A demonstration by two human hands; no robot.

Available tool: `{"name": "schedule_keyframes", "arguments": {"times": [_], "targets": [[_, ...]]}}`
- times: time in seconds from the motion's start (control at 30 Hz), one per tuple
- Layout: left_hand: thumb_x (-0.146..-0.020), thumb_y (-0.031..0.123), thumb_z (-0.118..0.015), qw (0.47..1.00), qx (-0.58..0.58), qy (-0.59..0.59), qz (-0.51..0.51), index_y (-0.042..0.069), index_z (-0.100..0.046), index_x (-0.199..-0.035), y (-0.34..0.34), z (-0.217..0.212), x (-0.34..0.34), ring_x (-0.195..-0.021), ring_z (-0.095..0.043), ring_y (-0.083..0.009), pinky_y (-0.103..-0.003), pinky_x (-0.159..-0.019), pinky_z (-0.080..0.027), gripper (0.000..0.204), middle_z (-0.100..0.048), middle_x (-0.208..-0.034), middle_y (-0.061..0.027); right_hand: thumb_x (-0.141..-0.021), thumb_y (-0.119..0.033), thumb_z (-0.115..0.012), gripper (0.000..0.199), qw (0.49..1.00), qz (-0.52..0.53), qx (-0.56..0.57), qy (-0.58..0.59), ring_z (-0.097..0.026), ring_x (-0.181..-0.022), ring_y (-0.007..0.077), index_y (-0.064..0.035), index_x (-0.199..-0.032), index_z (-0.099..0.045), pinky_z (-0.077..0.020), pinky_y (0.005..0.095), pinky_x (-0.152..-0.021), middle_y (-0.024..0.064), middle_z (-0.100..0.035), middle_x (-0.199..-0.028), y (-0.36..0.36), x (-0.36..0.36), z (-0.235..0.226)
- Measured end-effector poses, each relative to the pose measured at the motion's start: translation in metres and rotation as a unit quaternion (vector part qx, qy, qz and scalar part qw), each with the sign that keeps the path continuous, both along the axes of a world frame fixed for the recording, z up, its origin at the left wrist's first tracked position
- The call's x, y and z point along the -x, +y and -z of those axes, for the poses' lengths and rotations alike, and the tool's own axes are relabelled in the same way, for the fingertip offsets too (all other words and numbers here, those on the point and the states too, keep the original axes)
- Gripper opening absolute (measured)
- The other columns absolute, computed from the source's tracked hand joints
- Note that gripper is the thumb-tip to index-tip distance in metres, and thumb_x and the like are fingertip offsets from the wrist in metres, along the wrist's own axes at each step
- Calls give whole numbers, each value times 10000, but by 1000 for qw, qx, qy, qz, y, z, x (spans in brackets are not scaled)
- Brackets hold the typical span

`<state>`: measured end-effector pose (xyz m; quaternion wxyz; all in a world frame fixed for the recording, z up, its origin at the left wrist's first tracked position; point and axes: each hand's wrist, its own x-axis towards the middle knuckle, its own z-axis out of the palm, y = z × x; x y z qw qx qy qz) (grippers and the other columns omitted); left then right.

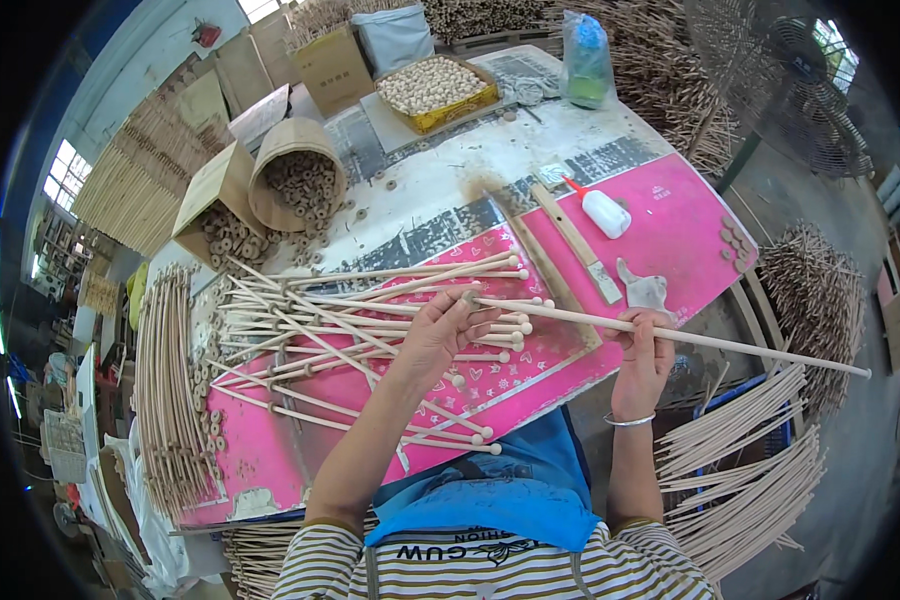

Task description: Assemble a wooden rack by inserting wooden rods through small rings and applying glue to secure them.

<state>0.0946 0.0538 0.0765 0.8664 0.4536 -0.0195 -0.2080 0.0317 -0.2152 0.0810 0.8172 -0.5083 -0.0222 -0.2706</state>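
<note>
A long pale wooden stick slants across in front of me, its far end off to the right. My right hand is closed around its middle, with a silvery bangle at the wrist. At the stick's left end, my left hand is closed, thumb and fingers pinching the tip; whether a small piece sits there too is hard to make out. Below and left of that hand lies a loose heap of sticks, many with round wooden knobs on their ends and rings along the shafts.
A white glue bottle with a red tip lies on the pink sheet beside a wooden slat. Wooden rings spill from a round tub and a box. A yellow tray holds knobs. A fan stands at right.
</note>
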Motion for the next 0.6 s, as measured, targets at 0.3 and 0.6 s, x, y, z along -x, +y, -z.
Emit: {"name": "schedule_keyframes", "arguments": {"times": [0.3,0.6], "targets": [[-973,190,-672,998,-2,50,23,78,-625,-1221,-32,18,27,-1022,-663,-163,-288,-853,-547,276,-677,-1103,-50,-1012,-72,-580,24,986,-66,127,91,-552,-838,77,-54,-1024,-590,-464,222,-714,42,-592,-1056,103,-11,27],[-981,121,-650,974,18,12,-224,41,-668,-1178,83,6,28,-868,-625,-100,-253,-748,-523,213,-670,-997,-22,-1077,-327,-463,308,977,-125,-52,166,-464,-631,67,-48,-1073,-595,-361,223,-552,-14,-496,-701,61,-16,7]]}}
